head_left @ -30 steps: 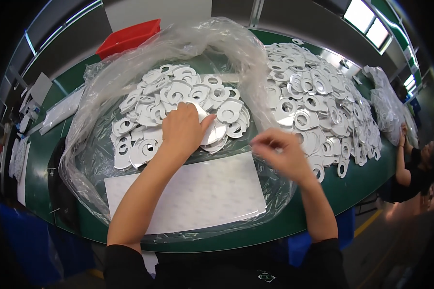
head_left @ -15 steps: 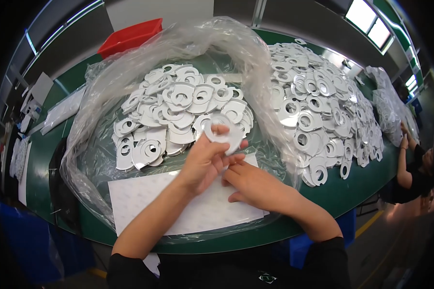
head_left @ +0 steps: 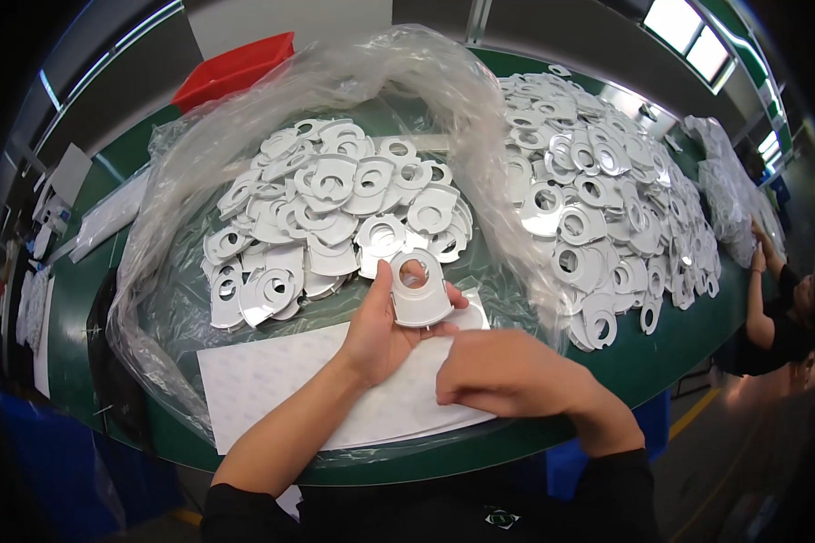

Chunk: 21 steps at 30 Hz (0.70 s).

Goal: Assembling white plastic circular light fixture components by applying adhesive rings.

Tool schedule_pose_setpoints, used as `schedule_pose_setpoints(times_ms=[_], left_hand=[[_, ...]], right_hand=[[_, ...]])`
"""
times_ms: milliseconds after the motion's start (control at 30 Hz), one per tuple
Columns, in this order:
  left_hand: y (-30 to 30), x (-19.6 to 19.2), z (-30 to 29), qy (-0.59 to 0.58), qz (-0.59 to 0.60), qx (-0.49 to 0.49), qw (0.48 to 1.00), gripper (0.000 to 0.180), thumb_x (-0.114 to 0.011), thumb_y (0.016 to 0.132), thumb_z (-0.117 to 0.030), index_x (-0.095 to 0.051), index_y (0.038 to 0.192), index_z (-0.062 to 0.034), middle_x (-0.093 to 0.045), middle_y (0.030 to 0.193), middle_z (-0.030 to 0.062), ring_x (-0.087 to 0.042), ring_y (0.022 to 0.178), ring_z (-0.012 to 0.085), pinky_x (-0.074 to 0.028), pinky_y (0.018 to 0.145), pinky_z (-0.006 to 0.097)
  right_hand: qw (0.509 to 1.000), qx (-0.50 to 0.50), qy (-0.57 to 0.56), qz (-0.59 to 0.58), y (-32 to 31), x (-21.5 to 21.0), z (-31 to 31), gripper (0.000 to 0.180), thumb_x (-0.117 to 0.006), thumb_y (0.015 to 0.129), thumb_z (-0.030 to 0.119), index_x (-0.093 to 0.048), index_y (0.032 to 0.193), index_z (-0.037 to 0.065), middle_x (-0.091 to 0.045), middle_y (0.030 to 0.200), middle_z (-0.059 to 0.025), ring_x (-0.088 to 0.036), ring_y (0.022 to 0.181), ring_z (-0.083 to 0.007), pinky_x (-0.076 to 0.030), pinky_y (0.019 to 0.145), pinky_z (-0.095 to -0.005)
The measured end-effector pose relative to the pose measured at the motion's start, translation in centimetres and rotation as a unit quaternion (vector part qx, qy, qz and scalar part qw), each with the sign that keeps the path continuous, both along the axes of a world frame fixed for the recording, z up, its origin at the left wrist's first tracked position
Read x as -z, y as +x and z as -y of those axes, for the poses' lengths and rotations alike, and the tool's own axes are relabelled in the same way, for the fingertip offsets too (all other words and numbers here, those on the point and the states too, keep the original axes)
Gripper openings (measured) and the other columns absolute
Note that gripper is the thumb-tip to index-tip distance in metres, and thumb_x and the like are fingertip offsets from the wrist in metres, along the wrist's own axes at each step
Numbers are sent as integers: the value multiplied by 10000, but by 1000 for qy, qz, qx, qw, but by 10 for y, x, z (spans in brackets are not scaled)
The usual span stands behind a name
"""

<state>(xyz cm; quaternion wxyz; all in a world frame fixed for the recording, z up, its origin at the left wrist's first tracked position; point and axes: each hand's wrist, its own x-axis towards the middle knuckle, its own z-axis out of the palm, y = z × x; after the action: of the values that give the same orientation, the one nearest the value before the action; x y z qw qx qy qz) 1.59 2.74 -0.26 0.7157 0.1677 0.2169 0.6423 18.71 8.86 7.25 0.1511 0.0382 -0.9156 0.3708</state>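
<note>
My left hand (head_left: 382, 331) holds up a flat white plastic piece with a round hole (head_left: 416, 289), thumb on its left edge. My right hand (head_left: 507, 373) rests knuckles up just right of it, over a white sheet (head_left: 272, 376); its fingertips are hidden, so I cannot see if it pinches anything. Behind my hands a heap of the same white pieces (head_left: 330, 213) lies inside an open clear plastic bag (head_left: 244, 127).
A second, larger spread of white pieces (head_left: 598, 190) covers the green table (head_left: 86, 290) to the right. A red tray (head_left: 231, 68) sits at the back. Another bag of parts (head_left: 729, 195) and another person's arm (head_left: 761, 303) are at far right. White sheets lie at left.
My left hand left the heap and came back toward me with one white piece. My right hand moved left and down to meet it over the sheet.
</note>
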Motion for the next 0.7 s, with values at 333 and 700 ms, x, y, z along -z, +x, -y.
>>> schedule_pose_setpoints(times_ms=[333, 700], left_hand=[[3, 0, 1, -1, -109, 29, 994, 670, -101, 950, -602, -435, 1218, -87, -602, 963, 139, -607, 815, 234, -435, 612, 277], [3, 1, 2, -7, -112, 23, 993, 679, -96, 951, -602, -481, 1129, -71, -589, 922, 125, -594, 784, 207, -415, 593, 254]], right_hand=[[845, 313, -416, -124, -14, 34, -24, 126, -644, 839, -2, -551, 923, -7, -618, 859, -65, -594, 775, -90, -488, 671, -219], [833, 274, -472, -94, -23, 38, -22, 141, -641, 839, -20, -513, 893, 7, -627, 833, -91, -592, 634, -110, -484, 585, -219]])
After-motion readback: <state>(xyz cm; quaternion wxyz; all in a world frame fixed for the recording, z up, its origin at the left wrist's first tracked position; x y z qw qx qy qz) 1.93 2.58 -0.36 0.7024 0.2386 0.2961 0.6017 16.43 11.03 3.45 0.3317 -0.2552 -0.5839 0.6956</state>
